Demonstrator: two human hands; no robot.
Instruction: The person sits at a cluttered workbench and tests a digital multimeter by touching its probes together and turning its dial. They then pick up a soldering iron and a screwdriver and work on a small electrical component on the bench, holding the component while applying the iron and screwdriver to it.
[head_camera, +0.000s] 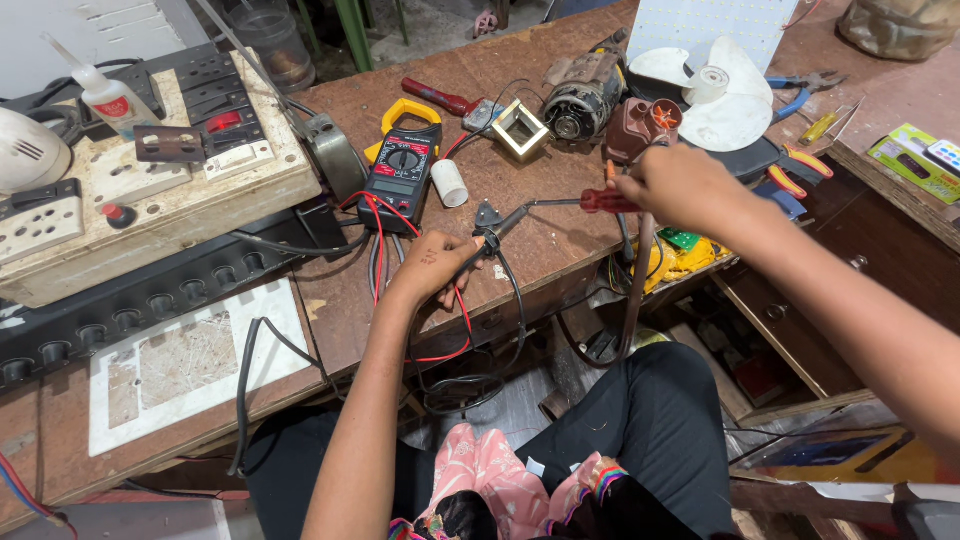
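- The person sat at a worn brown tabletop (560, 250), black trousers and a pink patterned cloth (490, 480) nearest the camera.
- A white plate (190, 365) lay flat on the tabletop at the near left, with a black cable (245, 390) crossing its right edge.
- The left hand (435, 265) rested at the front edge of the tabletop, its fingers closed around a small black part (488, 242) from which black and red wires (462, 320) hung below the edge.
- The right hand (680, 185) was closed on the red handle of a screwdriver (600, 201), held level, its shaft pointing left towards the black part; whether the tip touched it could not be told.
- Just beyond the left hand lay a black clamp meter (402, 165) with yellow jaws and a red lead, and a short white tube (450, 183) beside it.
- To the left stood a cream switchboard (150, 190) with sockets, and a black strip (140, 300) ran along its front.
- A small glue bottle (105, 95) stood on the switchboard.
- Farther back lay a square coil (520, 130), a grey motor (580, 95) and a brown housing (640, 125).
- A white fan blade (720, 95) lay behind the right hand, with pliers (810, 85) near it.
- An open drawer (780, 300) showed below the right forearm.
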